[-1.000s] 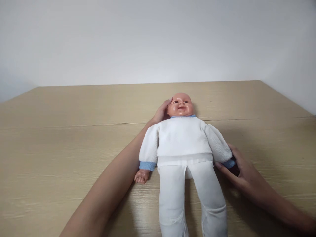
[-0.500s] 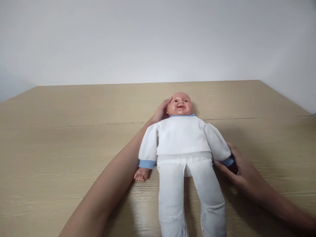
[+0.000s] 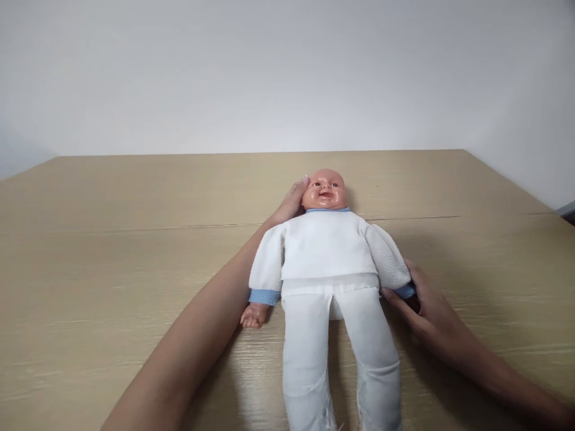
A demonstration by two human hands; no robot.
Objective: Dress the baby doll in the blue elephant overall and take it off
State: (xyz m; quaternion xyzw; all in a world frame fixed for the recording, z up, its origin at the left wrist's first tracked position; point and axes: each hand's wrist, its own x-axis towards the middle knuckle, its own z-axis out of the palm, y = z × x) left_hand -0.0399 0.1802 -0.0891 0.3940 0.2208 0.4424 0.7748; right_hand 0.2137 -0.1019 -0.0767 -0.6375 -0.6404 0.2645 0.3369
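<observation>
L hand (image 3: 293, 202), half-open, cupped vs. head (image 3: 324, 188) of doll (image 3: 330, 248); R hand (image 3: 426, 311) half-open round doll's blue cuff (image 3: 406, 292), grip unclear; tbl (image 3: 112, 269) under doll.

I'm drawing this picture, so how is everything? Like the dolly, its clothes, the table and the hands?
Doll: lying on its back.
White top: on the doll.
White trousers: on the doll, creased at the knees.
Table: flat, under the doll.
Left hand: against the doll's head, fingers partly hidden.
Right hand: cupped around a sleeve's end; how tightly, I can't tell.
</observation>
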